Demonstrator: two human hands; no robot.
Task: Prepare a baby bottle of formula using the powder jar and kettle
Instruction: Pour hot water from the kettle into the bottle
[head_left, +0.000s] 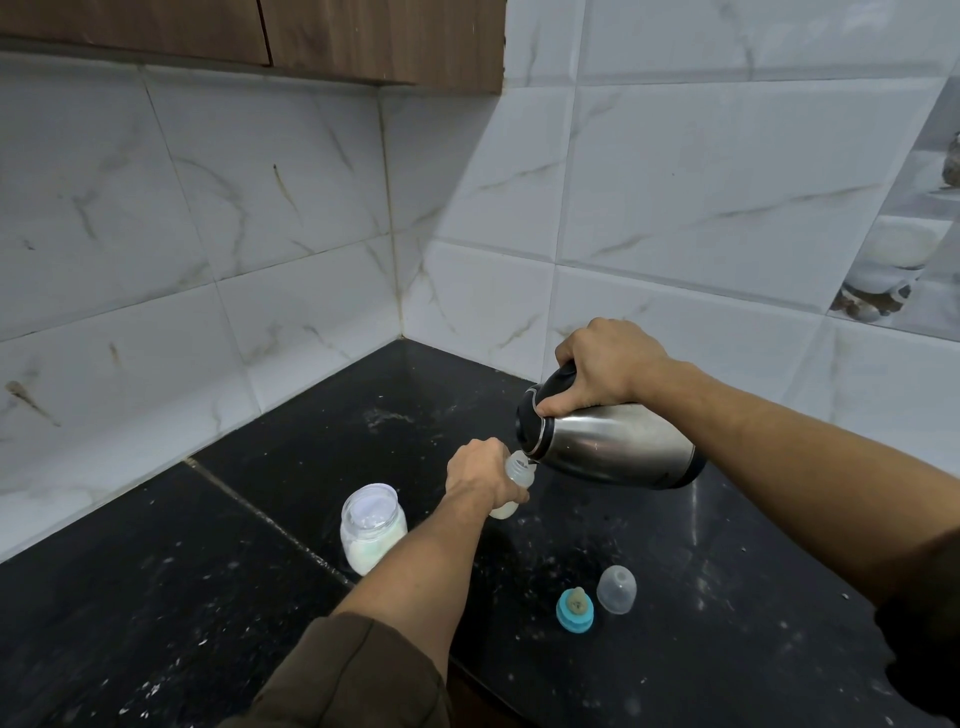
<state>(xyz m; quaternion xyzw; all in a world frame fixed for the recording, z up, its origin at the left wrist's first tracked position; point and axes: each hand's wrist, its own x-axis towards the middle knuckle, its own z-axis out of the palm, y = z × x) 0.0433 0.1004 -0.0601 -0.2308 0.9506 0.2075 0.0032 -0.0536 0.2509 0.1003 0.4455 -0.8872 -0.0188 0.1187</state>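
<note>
While the right hand (608, 364) grips the black handle of the steel kettle (613, 447), fingers curled round it and thumb pressed near the lid, the kettle lies tipped far over to the left, its spout right at the open mouth of the baby bottle (521, 467). The left hand (478, 473) wraps round the bottle's body and holds it leaning slightly toward the spout. A pale, cloudy fill shows at the bottle's lower end; whether its base touches the black counter (208, 571) I cannot tell.

Just left of the bottle stands the powder jar (371, 525) – upright, lid off, white powder inside – partly behind the left forearm. Nearer the camera, well apart from the bottle, the teal collar with its nipple (575, 609) sits on the counter, and the clear cap (616, 590) lies just beside it to the right. White specks dot the counter. An olive sleeve (353, 670) covers the left upper arm, and marbled white tiles (311, 208) line the corner behind.
</note>
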